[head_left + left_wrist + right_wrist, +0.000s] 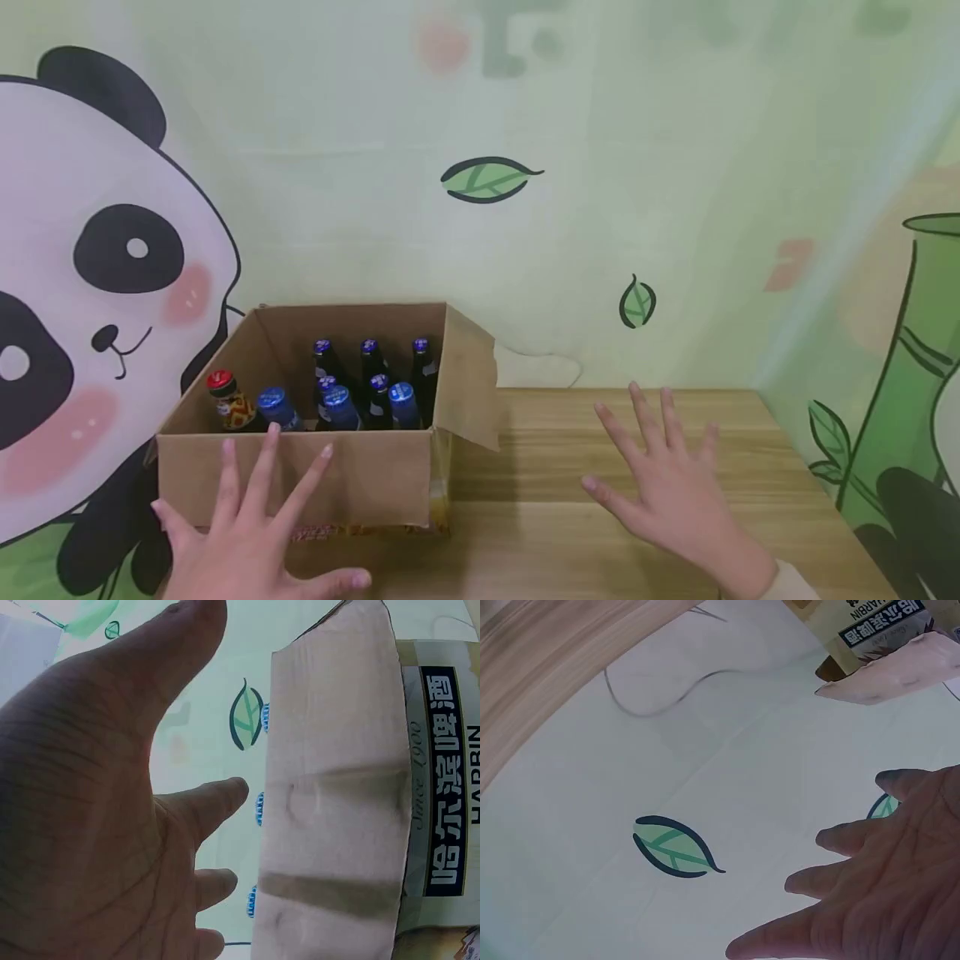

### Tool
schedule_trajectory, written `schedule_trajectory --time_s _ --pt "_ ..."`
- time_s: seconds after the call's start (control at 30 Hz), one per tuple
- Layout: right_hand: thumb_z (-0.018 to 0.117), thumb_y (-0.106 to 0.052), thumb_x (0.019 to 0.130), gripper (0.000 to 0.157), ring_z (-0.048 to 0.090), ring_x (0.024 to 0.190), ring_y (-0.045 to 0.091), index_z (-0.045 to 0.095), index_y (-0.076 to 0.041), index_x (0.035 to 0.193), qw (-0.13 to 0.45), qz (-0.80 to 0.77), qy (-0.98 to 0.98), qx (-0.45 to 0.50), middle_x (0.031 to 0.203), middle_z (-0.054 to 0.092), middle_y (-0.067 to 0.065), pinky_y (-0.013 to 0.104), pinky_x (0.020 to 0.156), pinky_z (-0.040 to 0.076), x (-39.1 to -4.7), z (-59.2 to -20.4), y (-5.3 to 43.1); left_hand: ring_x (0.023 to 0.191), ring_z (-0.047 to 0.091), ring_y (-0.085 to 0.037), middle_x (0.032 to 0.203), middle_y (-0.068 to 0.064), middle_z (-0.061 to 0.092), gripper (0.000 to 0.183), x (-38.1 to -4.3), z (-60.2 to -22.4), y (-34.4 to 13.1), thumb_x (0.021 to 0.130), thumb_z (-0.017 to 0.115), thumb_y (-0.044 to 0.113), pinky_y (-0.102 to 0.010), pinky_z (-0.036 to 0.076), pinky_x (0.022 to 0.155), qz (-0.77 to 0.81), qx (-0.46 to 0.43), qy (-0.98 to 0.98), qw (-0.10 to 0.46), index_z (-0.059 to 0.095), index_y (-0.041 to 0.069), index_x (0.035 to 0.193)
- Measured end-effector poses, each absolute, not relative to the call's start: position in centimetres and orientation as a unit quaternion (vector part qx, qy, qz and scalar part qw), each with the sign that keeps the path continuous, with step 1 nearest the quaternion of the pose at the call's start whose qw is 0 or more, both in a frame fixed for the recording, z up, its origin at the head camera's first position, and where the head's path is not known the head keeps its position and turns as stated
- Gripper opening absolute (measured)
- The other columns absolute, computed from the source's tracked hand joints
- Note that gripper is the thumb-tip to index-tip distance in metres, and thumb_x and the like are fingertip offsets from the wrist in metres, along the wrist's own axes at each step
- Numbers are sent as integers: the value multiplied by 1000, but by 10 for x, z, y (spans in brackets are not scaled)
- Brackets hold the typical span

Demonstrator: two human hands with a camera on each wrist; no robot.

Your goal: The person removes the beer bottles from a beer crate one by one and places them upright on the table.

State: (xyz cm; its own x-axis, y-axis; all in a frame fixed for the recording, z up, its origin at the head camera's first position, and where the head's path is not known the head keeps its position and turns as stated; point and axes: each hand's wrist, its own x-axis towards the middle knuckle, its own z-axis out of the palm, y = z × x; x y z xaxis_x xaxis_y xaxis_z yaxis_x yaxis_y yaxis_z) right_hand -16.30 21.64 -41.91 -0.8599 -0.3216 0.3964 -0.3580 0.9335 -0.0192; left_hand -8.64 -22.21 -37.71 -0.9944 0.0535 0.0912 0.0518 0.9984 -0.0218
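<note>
My left hand [251, 533] is held with its fingers spread, in front of an open cardboard box [300, 479]; nothing is in it. Over the right part of the wooden table, my right hand [667, 492] is also spread and holds nothing. Inside the box stand several dark bottles with blue caps, among them a blue-topped bottle [341, 408] near the front wall. A bottle with a red cap [221, 382] and patterned label is at the box's left. The left wrist view shows the folded front flap [337, 795] close beyond my left fingers, with bottle caps [260, 808] peeking over its edge.
The wooden table [600, 450] reaches back to a pale green backdrop [360, 192] printed with pandas, leaves and bamboo. A box flap [468, 383] sticks out to the right. A thin cord [543, 355] hangs along the backdrop behind the box.
</note>
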Motion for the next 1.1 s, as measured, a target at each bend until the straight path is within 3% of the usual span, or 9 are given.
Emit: schedule_trajectory --time_s 0.13,0.23,0.37,0.5,0.7,0.8,0.93,1.0,1.1 --pt "55 -70 90 89 -1 151 46 19 -32 162 200 79 -956 198 169 2 11 89 98 10 -171 -415 212 144 -24 -49 168 -12 -11 117 -89 -375 -222 61 36 102 -72 -33 86 11 -35 -998 59 13 45 160" --pt "62 -56 94 86 11 150 45 20 -26 162 186 181 -933 248 167 9 13 79 107 20 -183 -406 200 147 -20 -48 168 -9 -10 112 -95 -366 -231 70 48 94 -70 -32 91 -34 -45 -992 111 14 40 162" --pt "64 -38 99 74 31 147 32 28 -14 160 136 322 -877 329 162 30 10 56 116 32 -205 -387 172 150 -12 -45 168 -13 -2 104 -108 -357 -258 82 69 70 -77 -25 95 -134 -11 -968 214 20 25 162" --pt "61 -32 102 55 44 140 20 45 -11 151 101 376 -830 398 151 49 5 44 114 40 -225 -371 137 149 -4 -49 165 -25 5 107 -122 -364 -290 84 72 61 -78 -14 104 -201 64 -942 262 20 7 161" --pt "65 -30 100 47 48 137 18 57 -10 141 62 369 -791 483 145 56 6 37 114 39 -251 -354 75 146 8 -56 161 -35 7 113 -140 -386 -318 87 71 57 -77 5 111 -282 104 -932 201 6 -1 160" --pt "65 -37 99 46 46 139 21 62 -9 135 16 306 -817 488 145 55 7 35 119 32 -260 -348 48 143 18 -57 160 -35 12 112 -144 -390 -325 86 73 56 -78 19 108 -308 103 -928 185 10 1 160" --pt "66 -45 96 48 63 121 19 69 -8 126 -30 205 -856 473 125 69 7 34 124 18 -271 -342 21 139 25 -58 157 -36 18 114 -148 -391 -330 85 75 57 -77 23 106 -327 113 -922 171 11 0 160" --pt "68 -48 94 51 65 117 19 69 -9 126 -36 175 -868 462 120 72 5 35 124 17 -274 -340 13 139 25 -59 158 -36 17 117 -149 -391 -330 85 74 58 -78 24 105 -340 128 -918 157 6 1 160" --pt "67 -53 93 56 63 119 22 68 -11 130 -29 155 -880 447 117 73 3 34 119 31 -275 -341 6 138 25 -60 158 -36 16 120 -149 -390 -329 84 74 59 -77 24 105 -360 154 -909 141 -1 4 161"
